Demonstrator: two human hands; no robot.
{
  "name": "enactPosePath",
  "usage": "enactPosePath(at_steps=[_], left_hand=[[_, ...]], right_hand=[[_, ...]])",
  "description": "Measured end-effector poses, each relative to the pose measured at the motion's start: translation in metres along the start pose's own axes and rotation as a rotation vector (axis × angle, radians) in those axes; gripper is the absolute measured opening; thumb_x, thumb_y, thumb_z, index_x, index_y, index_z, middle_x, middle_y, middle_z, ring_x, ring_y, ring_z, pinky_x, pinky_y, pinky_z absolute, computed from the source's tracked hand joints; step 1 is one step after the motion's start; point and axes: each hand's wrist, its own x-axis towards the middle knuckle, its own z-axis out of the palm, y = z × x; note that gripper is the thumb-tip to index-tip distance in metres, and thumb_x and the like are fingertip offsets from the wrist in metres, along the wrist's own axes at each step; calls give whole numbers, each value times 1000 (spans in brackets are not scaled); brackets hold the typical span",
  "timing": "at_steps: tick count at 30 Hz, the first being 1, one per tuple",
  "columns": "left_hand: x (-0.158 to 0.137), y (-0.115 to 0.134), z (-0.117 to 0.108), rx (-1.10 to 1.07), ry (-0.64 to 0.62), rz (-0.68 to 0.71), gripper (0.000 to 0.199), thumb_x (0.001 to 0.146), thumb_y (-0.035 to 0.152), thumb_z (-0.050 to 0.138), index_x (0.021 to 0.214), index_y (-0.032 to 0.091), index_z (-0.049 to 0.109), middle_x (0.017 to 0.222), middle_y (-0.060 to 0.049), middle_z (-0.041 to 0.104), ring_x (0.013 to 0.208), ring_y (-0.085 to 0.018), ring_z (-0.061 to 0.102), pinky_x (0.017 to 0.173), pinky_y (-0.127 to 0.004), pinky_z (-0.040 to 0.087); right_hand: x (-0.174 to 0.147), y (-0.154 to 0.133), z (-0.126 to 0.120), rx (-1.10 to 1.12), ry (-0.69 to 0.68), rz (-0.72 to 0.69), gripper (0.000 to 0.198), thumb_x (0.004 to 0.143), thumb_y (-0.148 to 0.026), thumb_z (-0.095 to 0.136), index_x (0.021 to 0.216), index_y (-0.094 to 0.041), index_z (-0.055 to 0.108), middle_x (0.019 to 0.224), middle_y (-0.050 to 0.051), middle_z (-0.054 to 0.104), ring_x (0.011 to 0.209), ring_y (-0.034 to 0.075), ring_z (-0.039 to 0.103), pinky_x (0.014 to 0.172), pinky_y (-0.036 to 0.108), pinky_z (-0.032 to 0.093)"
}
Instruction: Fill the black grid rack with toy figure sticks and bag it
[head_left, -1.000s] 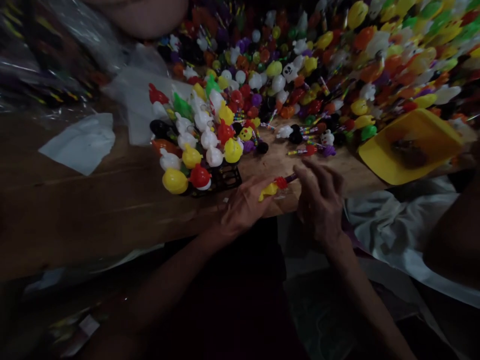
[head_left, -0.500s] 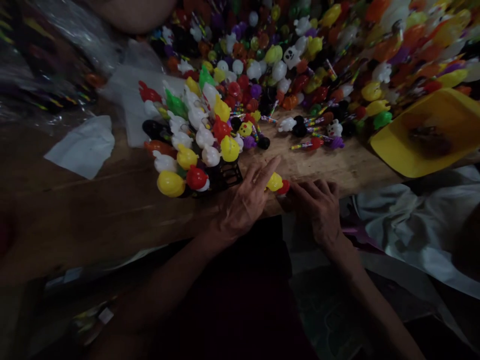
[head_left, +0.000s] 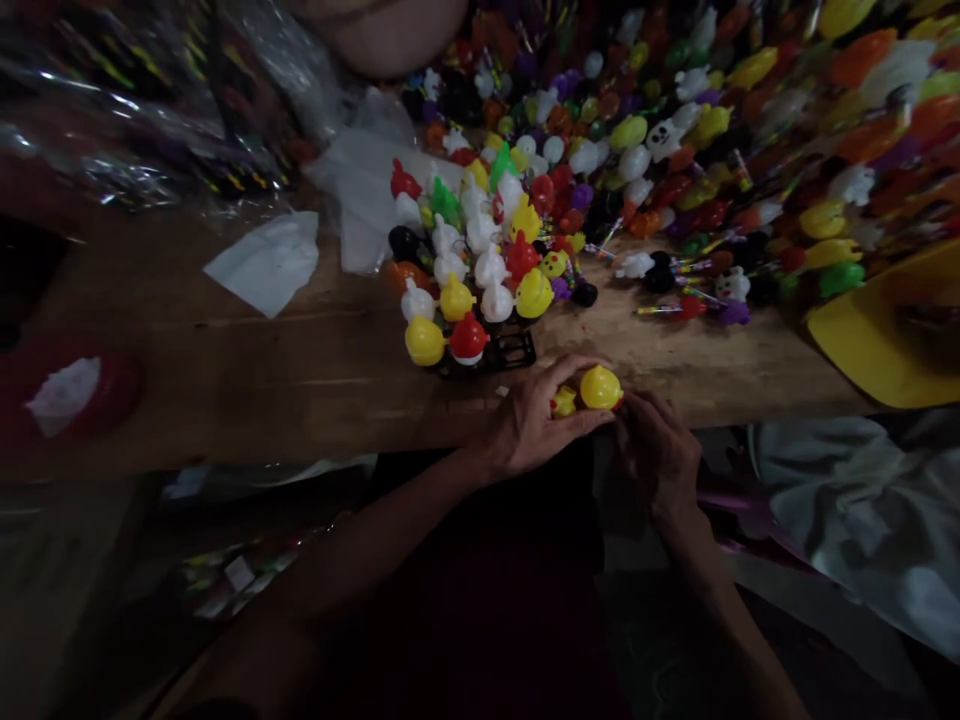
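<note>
Yellow toy (head_left: 601, 388) could easily pop loose: it looks smooth and round, so a sloppy pinch by the left hand (head_left: 525, 425) might send it skidding off the bench (head_left: 270, 390), with both hands right by the front edge. A hard shove from the right hand (head_left: 664, 450) could do it too, or knock out the small yellow bit (head_left: 564, 402) nearer the left palm. Position-wise, the toy's between the left thumb and fingers, which are clamped round it. Right fingers bunch at its right side; too dark to tell if they're pinching anything.
</note>
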Motion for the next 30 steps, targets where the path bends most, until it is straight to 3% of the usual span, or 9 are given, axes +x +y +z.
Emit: enactPosePath(at_steps=[4, 6, 9, 12, 17, 20, 23, 27, 30], left_hand=[[-20, -2, -9, 67, 81, -34, 65, 86, 31, 73, 145, 21, 47, 103, -3, 73, 84, -16, 68, 79, -24, 55], [-36, -3, -21, 207, 110, -2, 50, 89, 27, 69, 137, 22, 56, 93, -1, 74, 76, -14, 69, 77, -24, 55], [-57, -1, -41, 430, 191, 89, 24, 92, 22, 65, 116, 21, 69, 100, -3, 77, 83, -14, 71, 84, -24, 55], [-70, 3, -57, 479, 282, 43, 18, 94, 26, 61, 108, 21, 71, 101, -3, 77, 82, -14, 71, 77, -22, 55], [-72, 4, -63, 137, 390, -202, 31, 99, 46, 52, 110, 21, 69, 66, 3, 59, 58, -10, 55, 58, -20, 43], [-71, 1, -59, -103, 289, -238, 33, 100, 45, 50, 120, 23, 63, 73, 3, 55, 60, -9, 50, 54, -19, 39], [-73, 2, -55, -190, 228, -202, 29, 98, 37, 51, 121, 23, 60, 83, 1, 56, 62, -8, 50, 54, -19, 41], [-74, 8, -56, -182, 247, -163, 25, 97, 34, 57, 118, 22, 61, 88, -1, 62, 67, -9, 58, 56, -19, 48], [-71, 14, -54, -300, 272, -170, 30, 93, 38, 65, 116, 20, 61, 97, -3, 66, 63, -10, 64, 45, -17, 46]], right_hand=[[12, -11, 19, 161, 54, 32, 17, 96, -21, 54, 111, -21, 64, 100, 8, 73, 86, 21, 70, 69, 30, 55], [22, -16, 30, 207, 105, 30, 16, 95, -21, 53, 106, -21, 64, 96, 9, 73, 84, 22, 70, 68, 31, 56], [40, -24, 44, 271, 137, -23, 12, 93, -20, 54, 94, -21, 66, 82, 7, 70, 74, 20, 67, 61, 31, 55], [57, -32, 58, 373, 81, -49, 17, 93, -21, 54, 80, -22, 65, 71, 3, 65, 65, 17, 63, 56, 29, 53], [70, -39, 78, 483, 28, 15, 16, 94, -21, 58, 80, -21, 66, 72, 2, 66, 66, 17, 63, 66, 31, 56], [71, -39, 80, 457, 5, 6, 18, 95, -23, 58, 78, -20, 67, 69, 3, 65, 64, 17, 62, 65, 30, 54], [71, -40, 77, 409, -69, 47, 26, 97, -30, 58, 74, -20, 67, 62, 2, 59, 63, 17, 59, 65, 30, 52], [74, -44, 76, 383, -125, 69, 29, 98, -38, 57, 80, -19, 70, 68, 4, 64, 67, 17, 60, 66, 28, 50], [77, -42, 80, 393, -166, 60, 30, 99, -41, 55, 85, -20, 72, 76, 6, 68, 71, 18, 62, 68, 28, 50]])
